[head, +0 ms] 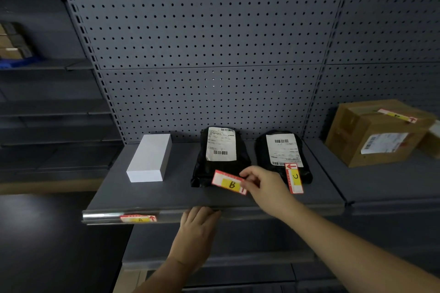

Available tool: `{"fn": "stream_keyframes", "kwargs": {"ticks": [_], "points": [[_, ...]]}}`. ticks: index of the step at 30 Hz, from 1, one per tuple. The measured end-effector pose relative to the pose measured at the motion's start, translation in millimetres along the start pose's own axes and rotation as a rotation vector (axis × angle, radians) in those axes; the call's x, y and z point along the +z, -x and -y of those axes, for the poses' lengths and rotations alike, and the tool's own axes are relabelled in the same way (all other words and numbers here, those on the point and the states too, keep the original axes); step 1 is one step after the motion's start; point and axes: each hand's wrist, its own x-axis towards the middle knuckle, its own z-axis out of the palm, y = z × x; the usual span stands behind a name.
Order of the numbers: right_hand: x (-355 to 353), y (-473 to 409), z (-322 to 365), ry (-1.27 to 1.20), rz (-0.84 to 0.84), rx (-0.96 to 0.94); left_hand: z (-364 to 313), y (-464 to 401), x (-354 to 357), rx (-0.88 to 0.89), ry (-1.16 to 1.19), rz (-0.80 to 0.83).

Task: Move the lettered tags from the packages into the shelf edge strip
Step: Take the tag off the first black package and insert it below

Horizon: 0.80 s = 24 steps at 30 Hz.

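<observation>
A person's right hand (263, 183) reaches over a grey shelf (152, 194) and pinches the right end of the B tag (229, 182) (red-bordered, with a yellow patch) between thumb and fingers, holding it at the front of the middle black package (217, 157). The left hand (196, 228) lies with loose fingers against the shelf edge strip (100, 217), gripping nothing, and the A tag (138, 218) already sits in that strip to its left, below a white box (150, 158). The C tag (294, 177) lies on the right black package (283, 154), and a D tag (397, 115) rests on top of a cardboard box (378, 135) on the neighbouring shelf.
</observation>
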Motion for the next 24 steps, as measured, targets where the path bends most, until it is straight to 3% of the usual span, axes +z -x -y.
{"fn": "stream_keyframes", "kwargs": {"ticks": [7, 24], "points": [[-4.1, 22.5, -9.0, 0.125, 0.144, -0.013, 1.7, 4.3, -2.5, -0.055, 0.038, 0.036], [25.8, 20.1, -12.1, 0.323, 0.171, -0.208, 3.6, 3.4, -6.7, -0.024, 0.045, -0.009]]}}
